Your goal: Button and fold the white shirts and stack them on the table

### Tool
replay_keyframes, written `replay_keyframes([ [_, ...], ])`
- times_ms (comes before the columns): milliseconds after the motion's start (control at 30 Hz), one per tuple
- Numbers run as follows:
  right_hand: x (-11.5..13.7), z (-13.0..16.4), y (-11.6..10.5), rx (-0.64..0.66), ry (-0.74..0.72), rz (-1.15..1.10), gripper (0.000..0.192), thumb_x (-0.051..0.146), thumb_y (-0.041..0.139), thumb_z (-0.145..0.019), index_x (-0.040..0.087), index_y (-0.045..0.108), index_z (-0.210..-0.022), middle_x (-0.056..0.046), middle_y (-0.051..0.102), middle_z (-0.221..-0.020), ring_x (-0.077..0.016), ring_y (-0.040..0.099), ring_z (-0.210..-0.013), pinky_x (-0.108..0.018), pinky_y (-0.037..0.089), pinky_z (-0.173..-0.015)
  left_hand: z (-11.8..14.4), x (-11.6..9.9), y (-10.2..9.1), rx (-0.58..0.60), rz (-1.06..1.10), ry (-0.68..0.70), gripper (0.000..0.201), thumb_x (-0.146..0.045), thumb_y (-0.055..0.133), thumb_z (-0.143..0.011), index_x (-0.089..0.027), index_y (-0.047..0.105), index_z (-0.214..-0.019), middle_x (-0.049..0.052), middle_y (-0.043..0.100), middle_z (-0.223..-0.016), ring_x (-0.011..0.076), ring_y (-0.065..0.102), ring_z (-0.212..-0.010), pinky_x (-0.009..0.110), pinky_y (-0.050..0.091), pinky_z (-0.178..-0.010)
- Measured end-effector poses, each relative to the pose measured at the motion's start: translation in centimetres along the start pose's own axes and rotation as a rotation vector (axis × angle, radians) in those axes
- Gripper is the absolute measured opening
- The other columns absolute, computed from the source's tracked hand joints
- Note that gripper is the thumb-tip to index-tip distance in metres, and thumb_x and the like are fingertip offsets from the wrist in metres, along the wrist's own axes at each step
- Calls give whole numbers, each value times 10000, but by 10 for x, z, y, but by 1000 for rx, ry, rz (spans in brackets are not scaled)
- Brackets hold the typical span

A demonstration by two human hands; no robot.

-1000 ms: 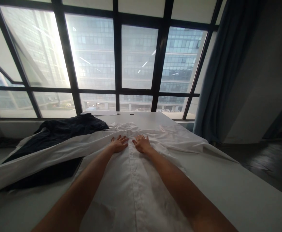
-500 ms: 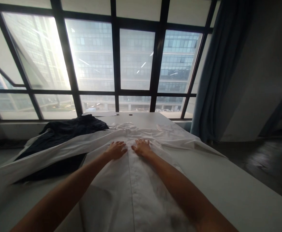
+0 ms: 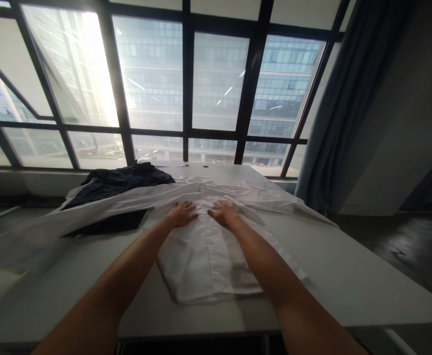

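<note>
A white long-sleeved shirt lies spread on the white table, its hem toward me and its sleeves stretched out to both sides. A buttoned-looking front strip runs down its middle. My left hand rests flat on the cloth just left of that strip, fingers spread. On the other side, my right hand lies flat too, its thumb pointing toward the left one. Neither hand grips the fabric. Small creases show between and beyond the hands.
Dark navy clothing is heaped at the back left, and a dark piece shows below the left sleeve. The white table reaches toward large windows. A blue curtain hangs at the right.
The view has shifted, so the shirt's hem and the table's front edge now show. Both hands stay flat on the shirt at either side of the front strip.
</note>
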State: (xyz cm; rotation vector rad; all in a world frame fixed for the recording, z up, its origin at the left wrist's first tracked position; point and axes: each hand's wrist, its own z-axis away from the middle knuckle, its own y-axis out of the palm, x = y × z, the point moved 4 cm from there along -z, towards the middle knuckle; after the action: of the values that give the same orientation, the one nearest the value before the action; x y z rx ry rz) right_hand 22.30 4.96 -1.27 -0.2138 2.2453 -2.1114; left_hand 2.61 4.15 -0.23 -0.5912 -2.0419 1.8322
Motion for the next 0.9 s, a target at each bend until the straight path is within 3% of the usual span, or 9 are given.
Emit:
replay_keyframes([
  [100,1,3,-6,-73,-46,41,624,555,326,-978,208,406,-1489,-140,363,-1552,-314,273,-1424,-550,115,-1143,8,-14,-20,-124,-39,26,405,-432,514,-938,-180,641,-1229,165,554,-1368,310,482,-1290,441,349,-1084],
  [167,-4,9,-4,-60,-58,21,597,537,312,-987,206,430,-1470,-141,403,-1527,-303,327,-1394,-552,145,-1132,24,-23,-29,-95,9,74,291,-398,583,-888,-172,708,-1023,149,656,-1165,291,599,-1095,388,444,-962],
  [300,-14,21,-2,-63,-27,6,571,535,288,-992,206,499,-1408,-145,469,-1473,-298,394,-1345,-562,171,-1114,67,-27,-36,306,243,133,273,-399,605,-837,-174,704,-718,62,693,-743,192,617,-689,306,482,-733],
  [400,-13,26,-5,-71,-10,22,557,523,292,-993,198,519,-1384,-153,493,-1450,-303,431,-1313,-559,193,-1103,97,-26,-42,732,523,98,335,-473,598,-831,-184,728,-723,30,668,-613,156,574,-566,277,472,-630],
  [467,-11,27,-7,-63,-2,30,556,520,295,-992,194,525,-1379,-155,506,-1437,-312,443,-1301,-555,215,-1094,110,-25,-50,929,602,77,402,-557,616,-805,-187,762,-747,25,634,-541,141,522,-492,266,451,-561],
  [600,-10,25,-10,-30,9,27,565,524,298,-984,201,522,-1390,-149,499,-1443,-319,435,-1311,-540,239,-1088,113,-24,-67,850,514,123,330,-548,759,-668,-219,771,-655,19,654,-564,118,507,-502,231,432,-536],
  [733,-14,21,-8,1,14,-14,591,544,304,-975,217,478,-1435,-134,437,-1500,-310,385,-1360,-501,268,-1088,123,-31,-62,1150,486,148,246,-486,739,-701,-242,774,-707,37,713,-681,170,617,-572,253,459,-540],
  [767,-15,21,-7,1,15,-26,594,550,305,-974,222,471,-1441,-130,427,-1508,-307,375,-1368,-493,273,-1088,123,-32,-61,1130,470,159,225,-464,729,-713,-244,775,-723,37,710,-676,172,617,-569,255,461,-538],
  [900,-16,23,-5,-13,19,-41,592,543,300,-979,218,465,-1445,-132,413,-1518,-302,362,-1376,-495,279,-1090,111,-30,-66,634,431,215,135,-335,768,-653,-235,770,-744,12,723,-729,170,627,-656,256,494,-621],
])
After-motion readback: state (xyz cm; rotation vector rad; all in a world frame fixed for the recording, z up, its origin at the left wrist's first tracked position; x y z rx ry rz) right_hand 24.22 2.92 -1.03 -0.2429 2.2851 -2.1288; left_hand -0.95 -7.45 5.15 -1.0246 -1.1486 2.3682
